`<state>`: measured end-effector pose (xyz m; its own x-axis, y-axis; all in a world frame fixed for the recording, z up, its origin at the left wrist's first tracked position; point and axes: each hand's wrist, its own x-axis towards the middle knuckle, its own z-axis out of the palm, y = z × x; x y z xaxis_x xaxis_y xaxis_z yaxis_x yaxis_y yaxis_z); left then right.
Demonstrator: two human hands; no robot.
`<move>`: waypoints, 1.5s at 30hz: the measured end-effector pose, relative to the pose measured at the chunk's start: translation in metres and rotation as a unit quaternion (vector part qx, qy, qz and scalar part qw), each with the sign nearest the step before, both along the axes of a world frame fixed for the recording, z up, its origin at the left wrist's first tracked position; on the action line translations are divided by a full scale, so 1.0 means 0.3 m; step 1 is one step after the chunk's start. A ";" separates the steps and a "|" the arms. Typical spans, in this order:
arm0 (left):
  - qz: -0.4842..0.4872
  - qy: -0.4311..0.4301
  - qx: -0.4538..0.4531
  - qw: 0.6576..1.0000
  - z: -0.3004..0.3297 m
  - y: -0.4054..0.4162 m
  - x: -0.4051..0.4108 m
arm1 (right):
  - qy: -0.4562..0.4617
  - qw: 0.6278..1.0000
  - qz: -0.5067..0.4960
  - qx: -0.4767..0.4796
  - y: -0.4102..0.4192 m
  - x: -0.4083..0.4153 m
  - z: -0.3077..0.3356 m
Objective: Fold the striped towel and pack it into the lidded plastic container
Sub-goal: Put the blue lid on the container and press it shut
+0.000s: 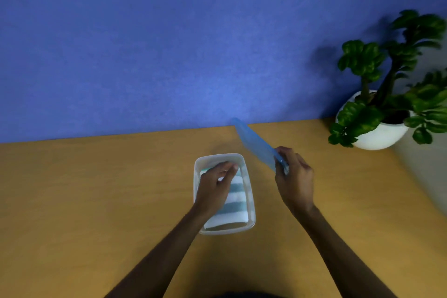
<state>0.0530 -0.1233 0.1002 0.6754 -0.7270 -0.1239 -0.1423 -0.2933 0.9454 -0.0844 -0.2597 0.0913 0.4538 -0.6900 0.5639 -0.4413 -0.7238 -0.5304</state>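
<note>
Right hand (pixel 294 178) pinches near end of blue lid (pixel 257 144), lid tilted up, off the table, just right of container. Left hand (pixel 215 187) loosely open, fingers resting flat on folded striped towel (pixel 235 201), gripping nothing. Towel lies inside clear plastic container (pixel 251 203), uncovered, on wooden table (pixel 96 189). Potted plant (pixel 387 94) at far right corner.

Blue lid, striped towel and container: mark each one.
blue lid (pixel 256 144), head view, middle of the tilted panel.
striped towel (pixel 235 197), head view, bare stripes beside the left hand.
container (pixel 219 157), head view, far rim.
</note>
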 end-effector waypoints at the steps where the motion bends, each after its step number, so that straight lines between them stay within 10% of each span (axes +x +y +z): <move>1: 0.001 0.058 -0.019 0.998 0.028 -0.020 -0.014 | 0.004 1.000 0.010 -0.022 0.021 -0.017 0.002; 10: 0.078 0.264 -0.117 0.954 0.078 -0.023 -0.078 | 0.078 0.965 0.167 -0.186 0.201 -0.083 -0.018; 16: 0.104 0.279 -0.104 0.949 0.002 0.116 -0.044 | 0.089 0.973 0.112 0.183 0.242 -0.085 -0.094; 21: 0.119 0.276 -0.119 0.946 -0.068 0.164 -0.057 | 0.014 0.847 0.073 0.526 0.228 -0.018 -0.222; 27: 0.099 0.020 -0.046 0.994 -0.111 0.159 -0.041 | -0.002 0.827 0.086 0.556 0.223 0.024 -0.292; 32: 0.108 -0.320 0.175 0.925 -0.194 0.183 -0.032 | -0.002 0.838 0.072 0.540 0.240 0.041 -0.268; 45: 0.102 -0.179 0.179 0.962 -0.255 0.217 -0.040 | 0.015 0.899 0.043 0.436 0.320 0.082 -0.241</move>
<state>0.0411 -0.0581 0.0237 0.8458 -0.5283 -0.0740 -0.3446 -0.6470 0.6802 -0.0598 -0.1638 0.0189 0.5330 -0.8252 -0.1867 -0.4265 -0.0715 -0.9017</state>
